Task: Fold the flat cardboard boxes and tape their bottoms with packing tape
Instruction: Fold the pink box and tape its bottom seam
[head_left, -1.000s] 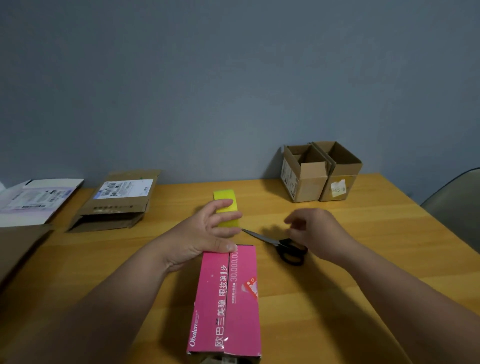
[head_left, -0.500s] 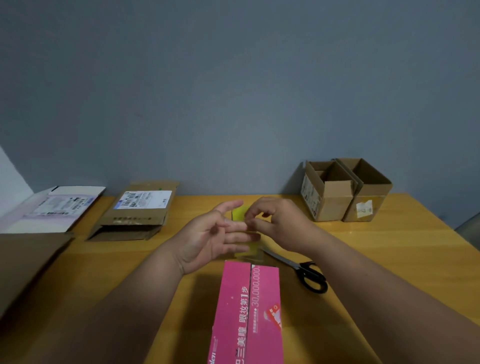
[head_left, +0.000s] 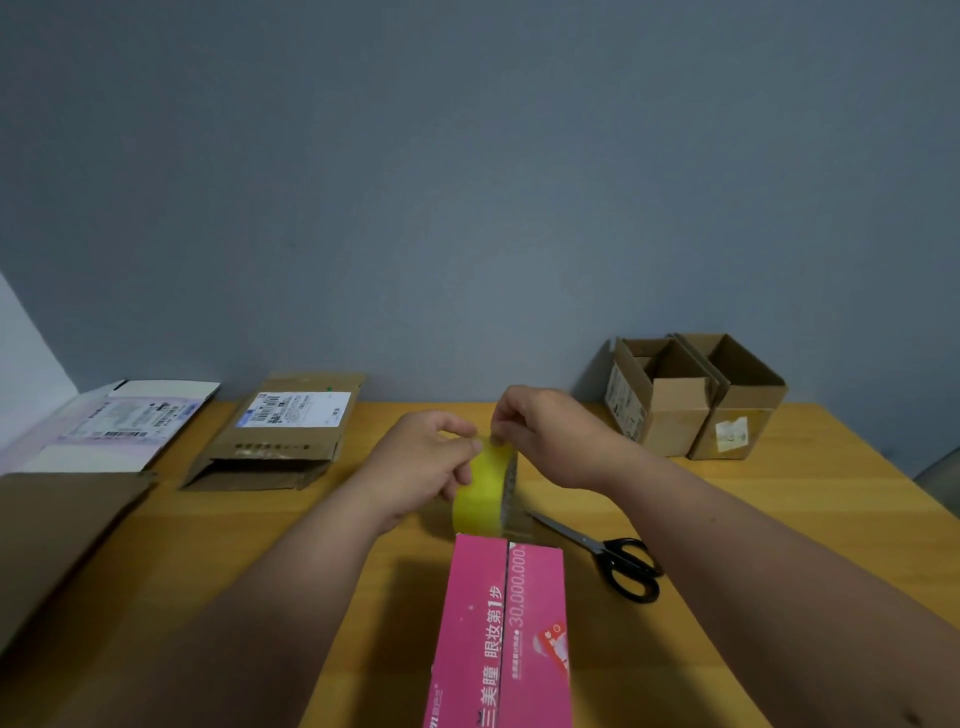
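Note:
A yellow roll of packing tape (head_left: 480, 491) is held upright just above the table, behind the far end of a pink box (head_left: 501, 634) that stands folded in front of me. My left hand (head_left: 421, 467) grips the roll from its left side. My right hand (head_left: 545, 436) pinches at the top edge of the roll, where the tape's loose end seems to be. The pink box's two top flaps meet along a centre seam.
Black scissors (head_left: 610, 558) lie right of the pink box. Two open brown boxes (head_left: 691, 400) stand at the back right. A flat brown box with a label (head_left: 280, 431), a flat white-pink box (head_left: 114, 423) and flat cardboard (head_left: 57, 530) lie at the left on the wooden table (head_left: 779, 519).
My left hand lifted the yellow roll off the table and turned it on edge. My right hand moved from the scissors to the roll's top. The view tilted upward.

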